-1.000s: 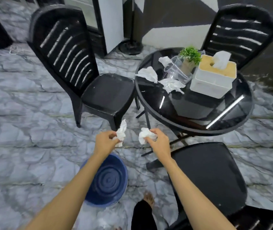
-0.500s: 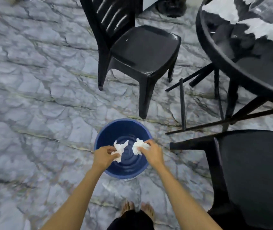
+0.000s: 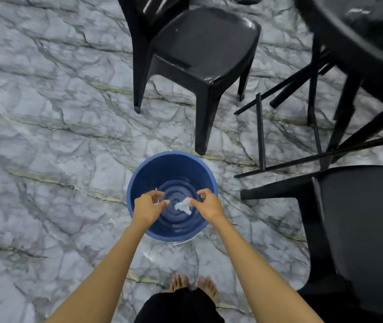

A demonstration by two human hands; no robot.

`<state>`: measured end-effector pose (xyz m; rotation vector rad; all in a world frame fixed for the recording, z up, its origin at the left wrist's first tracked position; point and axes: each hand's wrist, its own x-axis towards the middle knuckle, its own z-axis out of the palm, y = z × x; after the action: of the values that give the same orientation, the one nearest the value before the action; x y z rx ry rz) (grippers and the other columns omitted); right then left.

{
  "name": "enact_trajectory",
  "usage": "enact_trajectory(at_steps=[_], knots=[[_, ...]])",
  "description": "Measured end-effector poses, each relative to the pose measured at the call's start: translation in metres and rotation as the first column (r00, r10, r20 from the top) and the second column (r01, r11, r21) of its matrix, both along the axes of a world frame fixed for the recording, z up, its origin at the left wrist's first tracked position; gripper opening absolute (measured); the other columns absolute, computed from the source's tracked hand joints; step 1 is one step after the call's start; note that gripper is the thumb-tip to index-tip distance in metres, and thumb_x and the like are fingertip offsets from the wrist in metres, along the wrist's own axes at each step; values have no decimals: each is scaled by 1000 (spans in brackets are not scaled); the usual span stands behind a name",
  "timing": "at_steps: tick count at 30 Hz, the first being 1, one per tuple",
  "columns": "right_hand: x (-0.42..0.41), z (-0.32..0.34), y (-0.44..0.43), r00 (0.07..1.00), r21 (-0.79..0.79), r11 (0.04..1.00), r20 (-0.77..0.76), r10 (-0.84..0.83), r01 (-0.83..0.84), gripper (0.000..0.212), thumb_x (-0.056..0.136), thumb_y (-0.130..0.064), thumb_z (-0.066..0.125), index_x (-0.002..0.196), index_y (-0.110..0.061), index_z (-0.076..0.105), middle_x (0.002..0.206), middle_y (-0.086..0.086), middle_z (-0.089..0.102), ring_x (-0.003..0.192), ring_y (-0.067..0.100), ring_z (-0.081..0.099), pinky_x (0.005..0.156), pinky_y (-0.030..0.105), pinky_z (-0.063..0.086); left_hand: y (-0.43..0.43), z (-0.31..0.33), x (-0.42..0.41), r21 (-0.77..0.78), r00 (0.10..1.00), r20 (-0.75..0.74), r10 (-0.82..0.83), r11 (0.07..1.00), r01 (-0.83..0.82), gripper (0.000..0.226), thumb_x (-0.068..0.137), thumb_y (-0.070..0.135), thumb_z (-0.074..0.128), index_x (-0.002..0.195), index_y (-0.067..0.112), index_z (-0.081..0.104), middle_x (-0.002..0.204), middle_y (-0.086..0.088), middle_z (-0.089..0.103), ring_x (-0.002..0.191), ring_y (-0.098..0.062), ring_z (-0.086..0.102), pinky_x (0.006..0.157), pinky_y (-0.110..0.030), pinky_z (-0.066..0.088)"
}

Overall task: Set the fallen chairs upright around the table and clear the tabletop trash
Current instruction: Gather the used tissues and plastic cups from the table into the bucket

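The scene is lit evenly and softly from overhead, with no hard shadows cast on the marble floor [image 3: 46,136]. A small glare spot is seen on the glossy seat of the upright chair [image 3: 204,45] at 12 o'clock, and pale reflections are carried by the tabletop [image 3: 360,43] at 2 o'clock. Motion blur is noticed on the tissue [image 3: 183,205] and both hands. Lines are bent outward toward the edges by the wide-angle lens.
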<state>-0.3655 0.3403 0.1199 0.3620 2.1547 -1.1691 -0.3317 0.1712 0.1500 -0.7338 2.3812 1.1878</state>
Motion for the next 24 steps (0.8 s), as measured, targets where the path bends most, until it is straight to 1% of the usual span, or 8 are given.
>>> enact_trajectory(at_steps=[2,5,7,14,16,17,20,24], knots=[[-8,46,10,1000,-8,1000,-15,-23,23,49,87,-29,66,126,-5,48,124,9,53,109,25,54,76,19,43,7,41,-10,9,999,-26,-30,1000,30,33,82,17,69,112,5,63,115,-13,67,105,-27,61,93,-32,45],[-22,120,26,996,-15,999,-71,-52,51,50,85,-29,67,124,-4,49,129,15,53,118,28,51,90,32,43,21,113,-29,25,993,-56,-102,994,103,36,83,16,68,115,3,60,117,-14,64,108,-28,59,91,-28,43],[-33,173,37,990,-9,998,-127,-58,57,48,85,-28,67,122,-2,51,125,17,56,116,29,53,91,35,43,31,161,-44,42,985,-86,-150,987,154,38,83,17,68,117,2,59,119,-17,63,110,-28,59,92,-28,43],[-76,327,98,932,-31,986,-325,-162,161,45,83,-29,69,118,-5,54,115,12,59,102,23,56,82,28,48,86,306,-111,-32,901,-229,-368,928,371,38,81,19,70,114,3,61,112,-18,66,108,-28,60,92,-30,43],[-88,356,123,903,-44,977,-376,-209,208,42,83,-28,70,115,-4,55,113,12,60,97,20,55,68,20,47,105,333,-131,-71,869,-269,-415,908,412,37,80,24,71,111,6,63,109,-14,68,106,-26,62,93,-32,45],[-94,367,136,888,-39,972,-399,-229,233,42,83,-28,70,114,-4,56,113,13,60,96,20,55,67,20,46,114,344,-141,-85,853,-287,-436,898,431,36,80,26,71,110,7,63,108,-13,69,106,-24,62,93,-31,45],[-116,387,174,849,-14,954,-452,-274,301,46,82,-34,70,115,-4,56,118,12,60,105,21,55,80,24,40,141,366,-170,-105,803,-342,-488,869,483,36,80,27,70,110,9,63,110,-12,68,108,-22,61,97,-29,44],[-152,384,214,795,-5,918,-498,-346,397,51,83,-37,68,121,-6,55,128,10,56,115,22,53,86,26,39,178,378,-213,-130,770,-359,-527,845,518,34,82,24,69,111,8,64,110,-10,69,106,-20,62,93,-24,43]])
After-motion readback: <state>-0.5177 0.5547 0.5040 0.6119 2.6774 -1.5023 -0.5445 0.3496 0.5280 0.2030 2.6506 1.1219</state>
